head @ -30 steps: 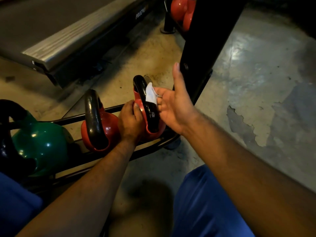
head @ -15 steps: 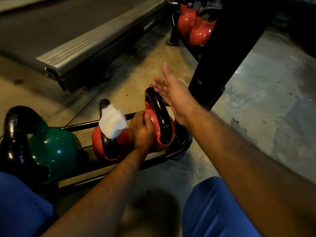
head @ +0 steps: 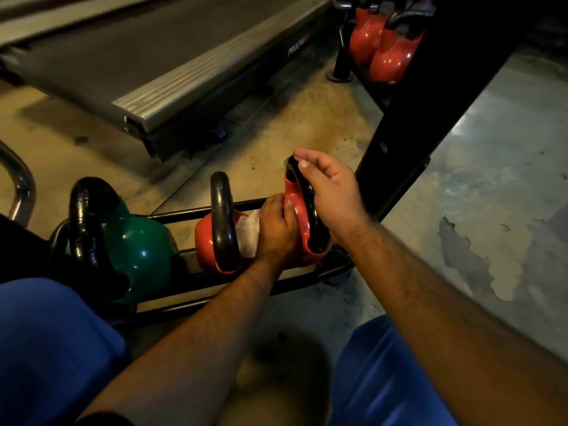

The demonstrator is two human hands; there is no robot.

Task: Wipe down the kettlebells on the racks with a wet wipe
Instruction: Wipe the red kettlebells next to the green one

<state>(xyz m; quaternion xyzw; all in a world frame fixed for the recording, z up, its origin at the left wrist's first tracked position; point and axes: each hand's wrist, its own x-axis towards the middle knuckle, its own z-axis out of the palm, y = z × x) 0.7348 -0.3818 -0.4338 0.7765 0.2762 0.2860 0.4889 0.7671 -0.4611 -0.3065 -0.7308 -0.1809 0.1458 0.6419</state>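
Green kettlebell [head: 138, 250] at the left of the low black rack [head: 190, 213], its thick black handle toward the camera. Just right of it, middle red kettlebell [head: 209, 241], upright on the rails, black handle arching over the top. White wet wipe [head: 249, 235] bunched between this bell and the next, against the left hand [head: 276, 232]; whether gripped or merely pinned under the palm, cannot tell. Left hand pressed to the near side of the rightmost red kettlebell [head: 296, 216], thumb laid on the red body, fingers curved round it. That bell tilted on the rack's right end, black handle uppermost. Right hand [head: 325, 192] grasping the top of that handle, thumb and forefinger closed over it, nothing else in it. Farther right, dark slanted post [head: 412, 118] rising from the floor. Behind it, two more red kettlebells [head: 384, 47] on a second rack. Upper left, treadmill deck [head: 172, 75] with grey side rail. Blue trouser knees [head: 55, 348] low in the foreground over a worn concrete floor [head: 491, 210].
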